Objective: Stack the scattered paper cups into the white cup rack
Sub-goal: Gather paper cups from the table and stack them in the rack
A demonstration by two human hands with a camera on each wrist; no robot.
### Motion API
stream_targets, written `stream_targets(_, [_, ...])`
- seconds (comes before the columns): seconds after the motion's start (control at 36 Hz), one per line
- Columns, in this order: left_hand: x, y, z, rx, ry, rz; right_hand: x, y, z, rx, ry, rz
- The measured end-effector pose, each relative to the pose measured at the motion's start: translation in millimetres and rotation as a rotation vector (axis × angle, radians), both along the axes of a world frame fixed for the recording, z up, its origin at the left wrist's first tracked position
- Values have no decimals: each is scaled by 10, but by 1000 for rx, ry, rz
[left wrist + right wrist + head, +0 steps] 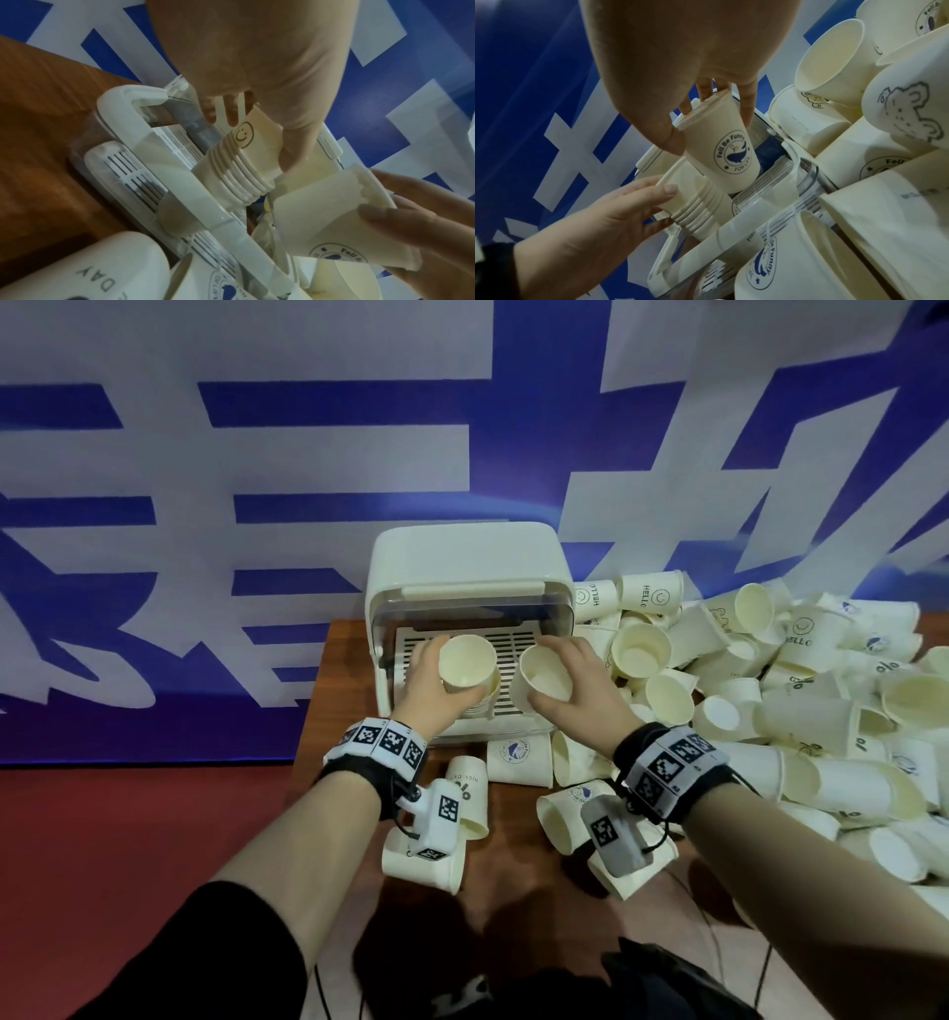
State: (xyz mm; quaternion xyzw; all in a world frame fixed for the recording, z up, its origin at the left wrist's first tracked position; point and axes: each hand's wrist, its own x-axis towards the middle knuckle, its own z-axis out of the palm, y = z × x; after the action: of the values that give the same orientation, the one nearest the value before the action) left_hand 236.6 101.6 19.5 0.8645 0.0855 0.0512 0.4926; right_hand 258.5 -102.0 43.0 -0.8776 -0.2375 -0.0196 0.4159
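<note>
My left hand (436,690) steadies the nested cup stack (468,666) standing in the white cup rack (464,588). My right hand (577,693) holds the whale-print cup (545,679) just right of it, mouth up, base tilted toward the stack.

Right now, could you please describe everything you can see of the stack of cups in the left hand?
The stack of cups is a nest of cream paper cups, their rolled rims showing as tight ridges. The top cup carries a drawn smiley face. It stands mouth up, leaning slightly, in the open front of the white cup rack. The left hand grips its upper part, fingers round the top cup. Whether its base rests on the rack's slotted tray is hidden.
</note>
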Motion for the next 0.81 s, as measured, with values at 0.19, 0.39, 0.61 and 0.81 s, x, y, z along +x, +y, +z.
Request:
stream_targets(0.19, [38,8,-134,80,96,-19,37,10,-21,6,-6,-1])
stream_targets(0.39, [41,48,-208,78,121,-16,25,11,-53,-1,7,-6])
stream_targets(0.61, [41,65,-220,64,158,-16,49,67,34,80,-53,-53])
stream_targets(0.81, [23,131,-150,-38,194,-35,82,239,167,179,-145,-62])
